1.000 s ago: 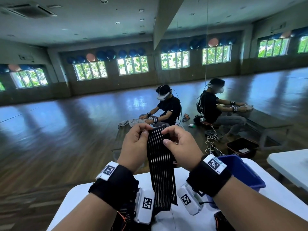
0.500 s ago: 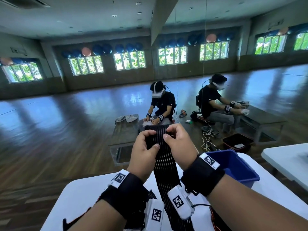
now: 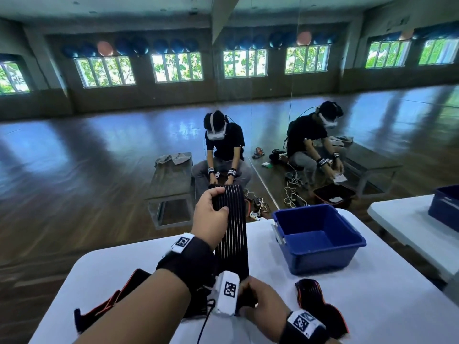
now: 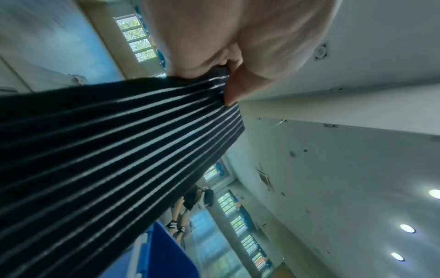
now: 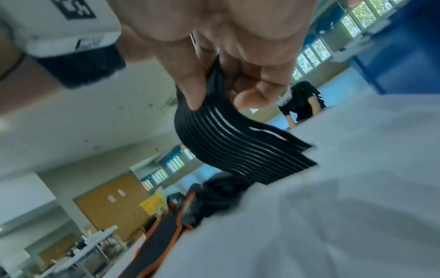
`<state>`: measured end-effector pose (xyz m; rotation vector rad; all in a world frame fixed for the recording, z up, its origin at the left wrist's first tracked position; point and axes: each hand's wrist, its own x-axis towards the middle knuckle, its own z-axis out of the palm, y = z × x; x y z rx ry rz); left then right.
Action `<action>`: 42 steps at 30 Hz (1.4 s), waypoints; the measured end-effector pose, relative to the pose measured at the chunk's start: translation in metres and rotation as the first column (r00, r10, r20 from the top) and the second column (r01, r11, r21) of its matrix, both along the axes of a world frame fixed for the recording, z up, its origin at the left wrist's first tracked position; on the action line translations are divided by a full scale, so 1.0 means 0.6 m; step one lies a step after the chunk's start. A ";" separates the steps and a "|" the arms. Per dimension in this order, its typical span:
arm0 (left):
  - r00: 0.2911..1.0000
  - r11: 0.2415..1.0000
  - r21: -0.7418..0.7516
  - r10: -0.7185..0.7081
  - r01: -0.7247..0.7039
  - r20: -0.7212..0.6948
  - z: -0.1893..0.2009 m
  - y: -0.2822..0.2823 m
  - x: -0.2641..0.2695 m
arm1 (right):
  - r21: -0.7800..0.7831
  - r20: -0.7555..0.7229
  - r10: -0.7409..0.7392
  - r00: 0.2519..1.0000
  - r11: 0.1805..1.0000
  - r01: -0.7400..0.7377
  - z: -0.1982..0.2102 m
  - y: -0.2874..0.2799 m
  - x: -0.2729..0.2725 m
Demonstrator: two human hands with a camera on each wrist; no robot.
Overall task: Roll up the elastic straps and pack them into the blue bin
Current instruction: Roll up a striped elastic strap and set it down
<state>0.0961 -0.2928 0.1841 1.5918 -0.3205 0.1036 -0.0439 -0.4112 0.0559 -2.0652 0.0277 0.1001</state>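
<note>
A black elastic strap with thin white stripes (image 3: 232,234) is stretched out above the white table (image 3: 387,301). My left hand (image 3: 212,217) grips its far upper end, thumb across the front; the left wrist view shows the strap (image 4: 114,150) pinched there. My right hand (image 3: 260,302) pinches the near lower end close to the table, where the strap (image 5: 228,143) curls under the fingers. The blue bin (image 3: 316,238) stands at the table's far right, and I see no straps in it.
Other black straps with orange edging lie on the table: one at the left (image 3: 109,304), one at the right (image 3: 320,306). A second white table (image 3: 407,224) with another blue bin (image 3: 445,208) is to the right. A mirror wall ahead reflects seated persons.
My right hand has left the strap's top end and dropped to its lower end near the table. The left hand keeps the top end. The view has tilted down, and the strap is now drawn out long.
</note>
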 end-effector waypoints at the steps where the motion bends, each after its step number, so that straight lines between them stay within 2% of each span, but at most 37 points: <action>1: 1.000 0.999 0.032 0.016 -0.016 0.000 -0.010 -0.001 0.009 | -0.008 -0.060 0.030 0.998 1.000 -0.030 -0.023 -0.004 -0.011; 5: 0.995 0.990 0.125 0.074 -0.065 -0.068 -0.065 -0.005 0.047 | -0.045 -0.228 0.073 0.971 0.995 -0.085 -0.085 -0.021 -0.061; 9: 0.990 0.968 0.242 0.091 -0.063 -0.108 -0.138 -0.010 0.077 | 0.022 -0.337 -0.011 0.941 1.000 0.020 -0.111 -0.026 -0.105; 13: 0.986 0.934 0.357 0.058 0.001 -0.155 -0.203 -0.019 0.102 | 0.001 -0.417 -0.112 0.902 0.992 0.124 -0.125 -0.025 -0.138; 17: 0.976 0.884 0.459 0.013 0.090 -0.217 -0.253 -0.030 0.122 | -0.075 -0.492 -0.169 0.854 0.986 0.152 -0.143 -0.022 -0.163; 20: 0.966 0.836 0.528 -0.011 0.151 -0.259 -0.290 -0.038 0.136 | -0.104 -0.496 -0.233 0.836 0.972 0.210 -0.148 -0.010 -0.176; 23: 0.957 0.819 0.546 -0.015 0.177 -0.288 -0.309 -0.040 0.150 | -0.184 -0.456 -0.303 0.837 0.952 0.245 -0.156 -0.007 -0.184; 28: 0.955 0.794 0.567 -0.056 0.220 -0.293 -0.322 -0.044 0.174 | -0.189 -0.404 -0.348 0.846 0.937 0.294 -0.168 -0.003 -0.202; 30: 0.963 0.747 0.627 -0.065 0.220 -0.261 -0.321 -0.039 0.176 | -0.199 -0.398 -0.337 0.853 0.940 0.278 -0.168 -0.003 -0.204; 35: 0.977 0.556 0.806 -0.177 0.200 -0.120 -0.324 -0.010 0.132 | -0.216 -0.389 -0.267 0.882 0.957 0.195 -0.170 -0.011 -0.205; 39: 0.936 0.504 0.826 -0.344 0.255 -0.079 -0.324 0.020 0.031 | -0.258 -0.399 -0.182 0.899 0.963 0.080 -0.166 -0.020 -0.209; 42: 0.862 0.454 0.813 -0.495 0.364 -0.110 -0.323 0.049 -0.062 | -0.289 -0.364 -0.088 0.927 0.957 -0.023 -0.166 -0.026 -0.213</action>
